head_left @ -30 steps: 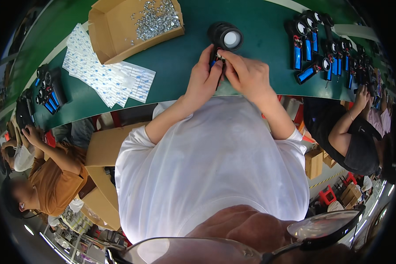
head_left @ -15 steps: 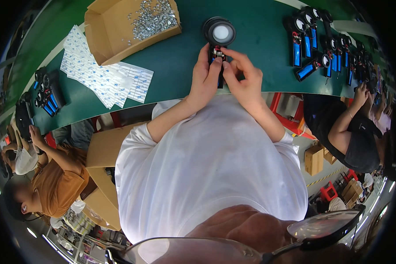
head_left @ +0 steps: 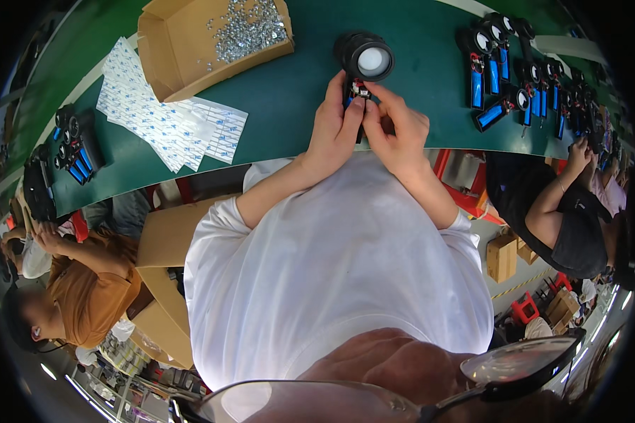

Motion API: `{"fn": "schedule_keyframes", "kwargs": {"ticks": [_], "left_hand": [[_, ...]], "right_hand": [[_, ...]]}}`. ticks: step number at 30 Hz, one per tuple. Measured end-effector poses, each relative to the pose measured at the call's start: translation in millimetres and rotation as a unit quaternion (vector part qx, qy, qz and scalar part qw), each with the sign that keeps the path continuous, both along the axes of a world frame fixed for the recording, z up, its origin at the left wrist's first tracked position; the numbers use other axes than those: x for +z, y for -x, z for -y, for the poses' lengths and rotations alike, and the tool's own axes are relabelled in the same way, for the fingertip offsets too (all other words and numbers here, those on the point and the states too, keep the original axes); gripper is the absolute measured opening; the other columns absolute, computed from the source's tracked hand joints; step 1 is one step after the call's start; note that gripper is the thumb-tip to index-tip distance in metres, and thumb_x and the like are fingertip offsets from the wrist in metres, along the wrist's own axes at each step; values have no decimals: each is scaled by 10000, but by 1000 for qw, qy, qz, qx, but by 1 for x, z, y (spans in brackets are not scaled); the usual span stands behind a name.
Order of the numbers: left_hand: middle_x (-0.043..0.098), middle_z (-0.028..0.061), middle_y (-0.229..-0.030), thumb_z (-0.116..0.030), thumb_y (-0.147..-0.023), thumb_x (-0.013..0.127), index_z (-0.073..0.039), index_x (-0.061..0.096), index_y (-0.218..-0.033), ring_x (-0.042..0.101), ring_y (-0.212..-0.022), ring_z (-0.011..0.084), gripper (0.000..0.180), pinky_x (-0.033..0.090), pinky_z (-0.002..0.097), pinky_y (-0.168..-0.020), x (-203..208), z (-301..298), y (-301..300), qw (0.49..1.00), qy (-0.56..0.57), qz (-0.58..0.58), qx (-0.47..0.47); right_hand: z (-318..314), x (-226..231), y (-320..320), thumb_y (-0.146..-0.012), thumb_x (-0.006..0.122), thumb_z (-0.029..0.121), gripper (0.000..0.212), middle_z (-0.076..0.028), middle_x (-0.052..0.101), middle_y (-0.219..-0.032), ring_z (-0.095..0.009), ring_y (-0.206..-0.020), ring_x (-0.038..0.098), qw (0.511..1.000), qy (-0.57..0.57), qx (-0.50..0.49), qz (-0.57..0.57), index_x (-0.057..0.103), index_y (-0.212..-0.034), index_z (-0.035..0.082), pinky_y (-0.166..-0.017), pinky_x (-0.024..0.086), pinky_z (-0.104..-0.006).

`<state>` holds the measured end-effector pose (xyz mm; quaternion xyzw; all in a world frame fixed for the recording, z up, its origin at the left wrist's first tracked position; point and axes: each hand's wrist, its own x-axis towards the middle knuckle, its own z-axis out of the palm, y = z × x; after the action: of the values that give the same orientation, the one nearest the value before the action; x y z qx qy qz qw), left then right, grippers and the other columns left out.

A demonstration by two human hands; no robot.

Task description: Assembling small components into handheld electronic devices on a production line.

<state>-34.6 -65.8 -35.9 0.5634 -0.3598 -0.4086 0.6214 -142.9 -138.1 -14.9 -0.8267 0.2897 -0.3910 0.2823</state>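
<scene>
A black round-headed handheld device (head_left: pixel 366 58) with a white disc in its head is in front of me, its open handle toward me. Red wires and a small circuit board (head_left: pixel 360 89) show in the handle, just below the head. My left hand (head_left: pixel 331 130) is closed round the handle from the left, its thumb over the inside parts. From the right, my right hand (head_left: pixel 400 137) has its index finger by the board and its thumb against the handle. Fingers hide most of the handle.
A cardboard box (head_left: pixel 171 53) of small metal parts stands on the green table (head_left: pixel 289 92), beside white sheets (head_left: pixel 137 106) with blue print. More devices with blue batteries (head_left: pixel 477 88) lie at right, others (head_left: pixel 77 158) at left. Co-workers sit on both sides.
The device's head has shifted slightly right and tilted more toward me, both hands moving along with it. At left, the co-worker's hand has moved lower.
</scene>
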Motion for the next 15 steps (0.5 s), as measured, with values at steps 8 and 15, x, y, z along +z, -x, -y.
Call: {"fn": "schedule_keyframes", "kwargs": {"ticks": [8, 15], "left_hand": [[604, 105, -1001, -101, -998, 423, 60, 329, -1395, 589, -864, 156, 439, 483, 294, -764, -5, 2, 0, 1000, 10, -1, 15], [622, 115, -816, -122, -1004, 437, 74, 325, -1382, 604, -632, 169, 440, 491, 308, -566, -11, 2, -2, 1000, 16, 21, 16]], "right_hand": [[2, -1, -1, -796, 669, -20, 276, -49, 654, -674, -139, -490, 599, 1000, -5, 2, -8, 689, -1062, 48, -477, 474, -264], [16, 2, 0, -839, 660, 38, 261, -34, 575, -560, -160, -451, 577, 988, 81, 55, -118, 656, -1096, 86, -451, 445, -294]]}}
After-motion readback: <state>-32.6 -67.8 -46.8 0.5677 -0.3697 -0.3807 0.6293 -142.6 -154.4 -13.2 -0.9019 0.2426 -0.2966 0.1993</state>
